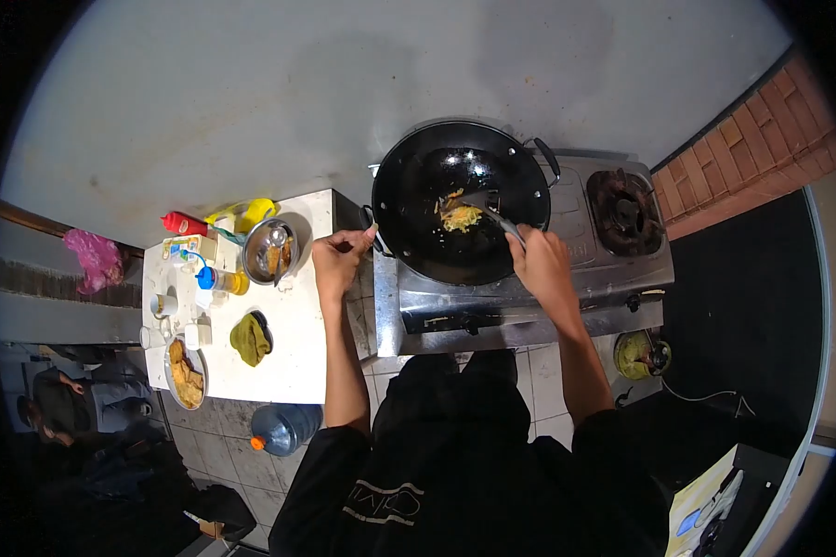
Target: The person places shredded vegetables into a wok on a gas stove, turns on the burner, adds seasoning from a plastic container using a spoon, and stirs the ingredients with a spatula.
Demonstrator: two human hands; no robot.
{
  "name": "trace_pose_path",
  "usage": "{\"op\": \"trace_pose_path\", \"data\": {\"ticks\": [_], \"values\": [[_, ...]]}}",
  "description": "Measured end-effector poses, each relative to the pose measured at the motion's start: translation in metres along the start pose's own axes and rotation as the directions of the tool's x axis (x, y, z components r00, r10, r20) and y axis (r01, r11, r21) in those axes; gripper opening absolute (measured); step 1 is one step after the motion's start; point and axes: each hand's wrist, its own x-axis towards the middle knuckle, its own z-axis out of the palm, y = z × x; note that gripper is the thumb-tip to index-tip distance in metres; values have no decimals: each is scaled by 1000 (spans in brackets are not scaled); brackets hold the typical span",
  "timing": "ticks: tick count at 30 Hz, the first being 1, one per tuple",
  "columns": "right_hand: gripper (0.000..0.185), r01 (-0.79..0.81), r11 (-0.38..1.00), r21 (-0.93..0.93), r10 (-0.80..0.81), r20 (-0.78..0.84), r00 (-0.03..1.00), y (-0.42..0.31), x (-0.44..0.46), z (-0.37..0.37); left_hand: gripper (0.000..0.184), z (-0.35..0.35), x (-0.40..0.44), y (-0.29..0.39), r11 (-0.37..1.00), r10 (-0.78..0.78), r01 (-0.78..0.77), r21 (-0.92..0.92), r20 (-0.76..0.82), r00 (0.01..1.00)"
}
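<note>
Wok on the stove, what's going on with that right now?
A person has yellowish food in the wok, which sits on the stove. Their left hand grips the wok's left handle, and their right hand holds a spatula, its blade down at the food.

Left of the left fingers (355, 239), a white surface (293, 371) carries a metal bowl (254, 249), a red bottle (185, 224) and, farther off, a plate of food (204, 382). Right of these fingers, the stove (574, 200) bears a black wok (418, 246). On the floor (234, 425), lower than them, stands a water jug (290, 427).
</note>
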Motion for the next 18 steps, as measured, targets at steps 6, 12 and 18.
{"op": "trace_pose_path", "data": {"ticks": [6, 12, 18], "values": [[25, -113, 993, 31, 115, -58, 992, 3, -7, -12, 27, -2, 1, 2, 1000, 11, -10, -19, 26, 1000], [23, -41, 999, -4, 41, 1, 999, 5, -14, -10, 27, -1, 5, -2, 997, 13, -10, -78, 44, 999], [23, -126, 987, -98, 121, -55, 991, 2, -27, -34, 25, -4, 4, 1, 997, 49, -45, -64, 60, 997]]}}
